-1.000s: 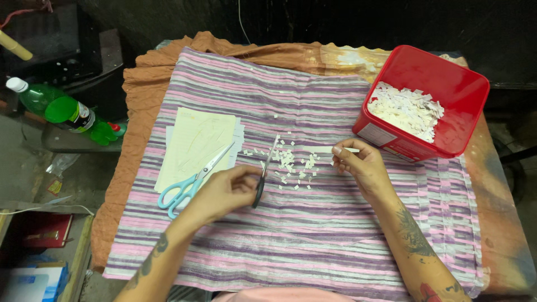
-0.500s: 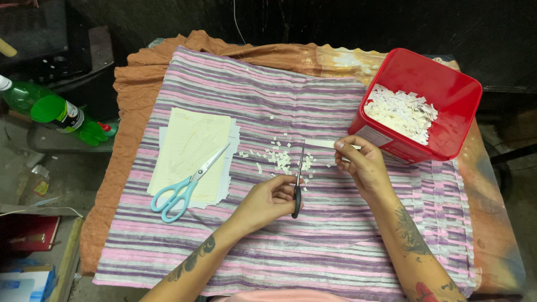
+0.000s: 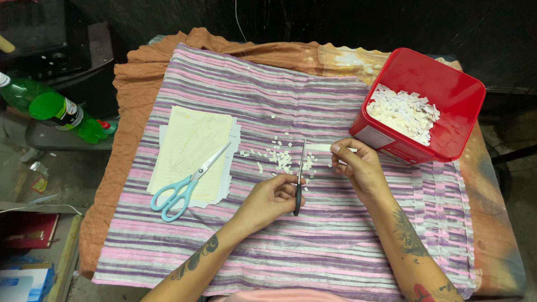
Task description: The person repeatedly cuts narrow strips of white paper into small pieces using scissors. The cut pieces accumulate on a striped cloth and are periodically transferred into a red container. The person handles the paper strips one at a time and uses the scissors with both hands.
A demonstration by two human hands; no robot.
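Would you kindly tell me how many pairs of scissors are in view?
2: light-blue-handled scissors lying on the cream paper stack, and black-handled scissors held in the left hand, cutting a white paper strip.

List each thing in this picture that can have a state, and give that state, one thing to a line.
Black-handled scissors: held in left hand, blades at the paper strip.
Paper strip: pinched by right hand.
Blue-handled scissors: lying slightly open on paper sheets.
Red tub: uncovered, partly filled with paper bits.
Green bottle: lying down, capped.
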